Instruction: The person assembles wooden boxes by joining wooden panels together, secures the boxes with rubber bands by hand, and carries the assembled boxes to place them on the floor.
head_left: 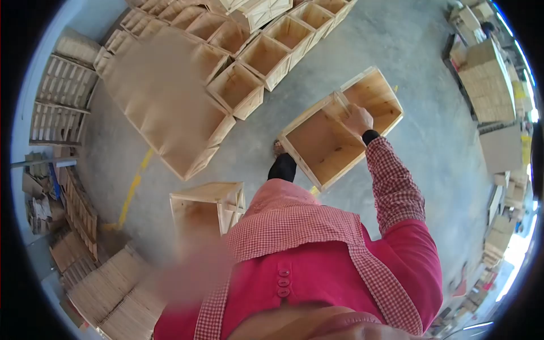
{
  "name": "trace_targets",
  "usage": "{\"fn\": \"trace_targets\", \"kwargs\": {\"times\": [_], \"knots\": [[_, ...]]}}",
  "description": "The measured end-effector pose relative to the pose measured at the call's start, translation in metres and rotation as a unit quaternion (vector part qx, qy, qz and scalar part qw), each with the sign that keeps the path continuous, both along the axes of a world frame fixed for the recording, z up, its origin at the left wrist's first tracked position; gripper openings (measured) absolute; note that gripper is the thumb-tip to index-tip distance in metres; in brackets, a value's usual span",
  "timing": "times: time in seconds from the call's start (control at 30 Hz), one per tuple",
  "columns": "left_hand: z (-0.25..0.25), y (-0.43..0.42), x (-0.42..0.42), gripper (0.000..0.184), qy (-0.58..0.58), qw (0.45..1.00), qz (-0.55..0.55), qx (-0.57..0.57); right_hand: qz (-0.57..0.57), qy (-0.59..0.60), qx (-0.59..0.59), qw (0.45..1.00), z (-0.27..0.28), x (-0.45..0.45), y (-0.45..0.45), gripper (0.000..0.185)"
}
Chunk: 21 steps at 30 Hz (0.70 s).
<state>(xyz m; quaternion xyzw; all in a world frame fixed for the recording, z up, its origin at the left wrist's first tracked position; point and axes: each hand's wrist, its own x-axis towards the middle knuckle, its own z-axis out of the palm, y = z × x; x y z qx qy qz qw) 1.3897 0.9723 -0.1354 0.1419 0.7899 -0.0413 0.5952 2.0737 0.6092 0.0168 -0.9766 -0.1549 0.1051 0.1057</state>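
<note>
My right hand (358,120) is closed over the top edges where two open wooden boxes meet. The nearer wooden box (324,148) lies below and left of the hand, its open top facing up, with bare plywood inside. The farther wooden box (371,93) sits against it at the upper right. My fingertips are partly hidden against the walls. My left hand does not show; a blurred patch covers the area by my left side. Near that side stands another wooden box (207,198).
Rows of open wooden boxes (263,55) fill the upper left, partly blurred. Wooden stacks (116,292) stand at lower left, and a pile of boards (486,85) at right. Yellow tape (131,190) marks the grey concrete floor (340,34). My foot (278,148) is beside the nearer box.
</note>
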Motion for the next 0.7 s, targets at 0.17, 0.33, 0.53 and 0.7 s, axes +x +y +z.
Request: {"fn": "trace_targets", "kwargs": {"times": [0.17,0.33,0.53,0.7], "knots": [[0.014,0.007,0.044,0.052,0.093,0.994,-0.055,0.028,0.017,0.019,-0.011,1.000,-0.058,0.121,0.013,0.041],[0.026,-0.020,0.104,0.042,0.164,0.981,-0.094,0.043,0.019,0.048,-0.048,0.998,-0.115,0.234,0.037,0.045],[0.113,-0.118,0.321,0.010,0.099,0.953,0.144,0.248,0.028,0.084,-0.041,0.995,-0.202,0.368,0.064,0.046],[0.090,-0.157,0.354,0.009,0.124,0.962,0.092,0.226,0.047,0.086,-0.061,0.993,-0.290,0.445,0.075,0.043]]}}
